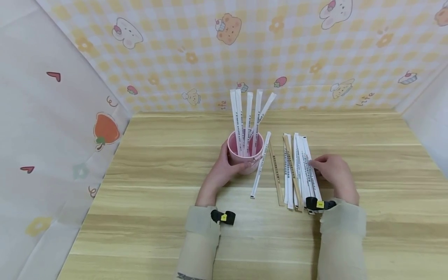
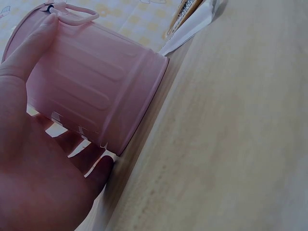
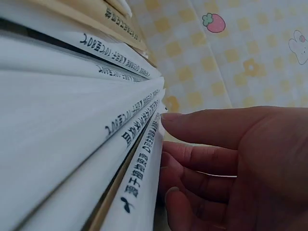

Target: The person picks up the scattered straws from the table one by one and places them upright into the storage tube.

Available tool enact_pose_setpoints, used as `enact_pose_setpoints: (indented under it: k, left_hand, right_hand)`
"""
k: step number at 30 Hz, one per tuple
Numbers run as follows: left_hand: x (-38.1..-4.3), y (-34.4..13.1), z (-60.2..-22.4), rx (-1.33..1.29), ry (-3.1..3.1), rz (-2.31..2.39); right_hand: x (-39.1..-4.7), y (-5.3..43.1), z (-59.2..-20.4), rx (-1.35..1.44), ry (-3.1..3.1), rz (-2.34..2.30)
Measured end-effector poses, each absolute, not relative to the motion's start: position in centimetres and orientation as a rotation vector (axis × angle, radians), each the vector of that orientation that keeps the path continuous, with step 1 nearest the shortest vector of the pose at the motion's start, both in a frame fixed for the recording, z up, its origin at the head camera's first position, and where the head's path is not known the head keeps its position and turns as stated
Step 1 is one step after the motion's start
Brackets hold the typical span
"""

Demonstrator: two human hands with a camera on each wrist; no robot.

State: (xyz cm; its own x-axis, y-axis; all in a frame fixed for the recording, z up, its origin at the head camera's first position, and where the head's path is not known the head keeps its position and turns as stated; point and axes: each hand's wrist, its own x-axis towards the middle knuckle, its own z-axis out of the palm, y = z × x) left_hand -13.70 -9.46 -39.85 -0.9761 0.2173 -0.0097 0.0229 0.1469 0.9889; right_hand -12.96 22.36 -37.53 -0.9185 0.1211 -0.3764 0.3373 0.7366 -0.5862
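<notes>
A yellow-checked sheet (image 1: 210,66) printed with bears and rabbits stands behind the desk (image 1: 157,155), whose top is pale wood grain. Two pale sleeves (image 1: 343,241) reach in from the near side, cut off there. The left hand (image 1: 224,169) is wrapped around the pink cup (image 2: 91,82), thumb over its front near the ring handle (image 2: 79,20), the other fingers curving behind, mostly hidden from above. The right hand (image 1: 334,171) has bent fingers, its thumb tip against the outermost straw of the pile (image 1: 302,171); whether it pinches that straw I can't tell. The cup is upright on the desk, holding five white straws (image 1: 239,116), lower ends out of sight. Between cup and pile lie a white straw (image 1: 260,165) and a brown straw (image 1: 276,175).
</notes>
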Motion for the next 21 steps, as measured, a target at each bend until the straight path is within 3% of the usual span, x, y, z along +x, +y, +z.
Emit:
enact_pose_setpoints:
  k: [21]
  left_hand:
    - [-13.75,-9.46,-39.90,0.294,2.250,1.973]
  right_hand:
    - [-13.30,21.41,-37.48,0.390,2.614,-0.864]
